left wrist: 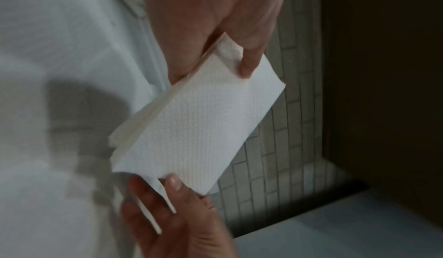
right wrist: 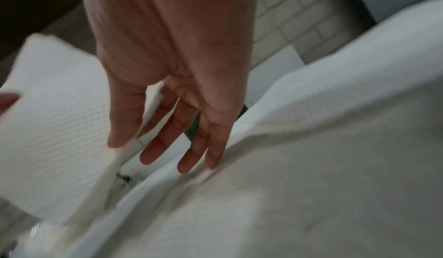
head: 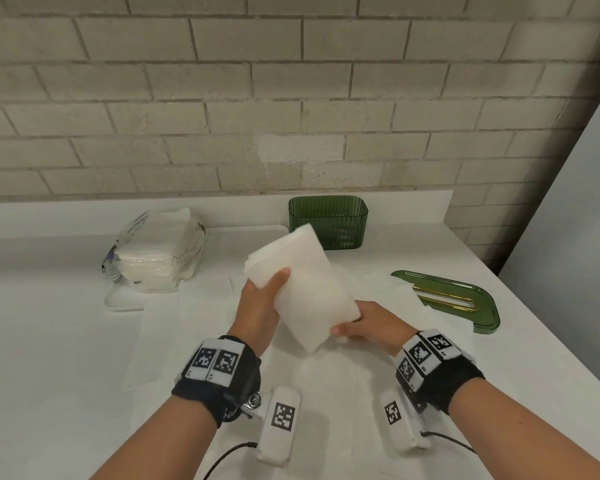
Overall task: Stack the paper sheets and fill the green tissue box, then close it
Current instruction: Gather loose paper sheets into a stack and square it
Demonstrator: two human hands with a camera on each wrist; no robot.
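Observation:
I hold a stack of white paper sheets (head: 305, 289) tilted above the counter with both hands. My left hand (head: 265, 294) grips its left edge, thumb on top and fingers hidden behind. My right hand (head: 355, 323) pinches the near right corner, thumb on top. The left wrist view shows the same stack (left wrist: 199, 121) between my left hand (left wrist: 210, 25) and right hand (left wrist: 172, 205). In the right wrist view, my right hand (right wrist: 167, 91) has its thumb on the stack (right wrist: 52, 129). The green tissue box (head: 328, 221) stands open behind the stack. Its green lid (head: 454, 299) lies at the right.
A plastic-wrapped pack of paper (head: 156, 251) lies at the back left. Loose white sheets (head: 194, 334) are spread flat over the counter under my hands. The counter's right edge (head: 541, 327) runs just past the lid. A brick wall (head: 291, 98) stands behind the box.

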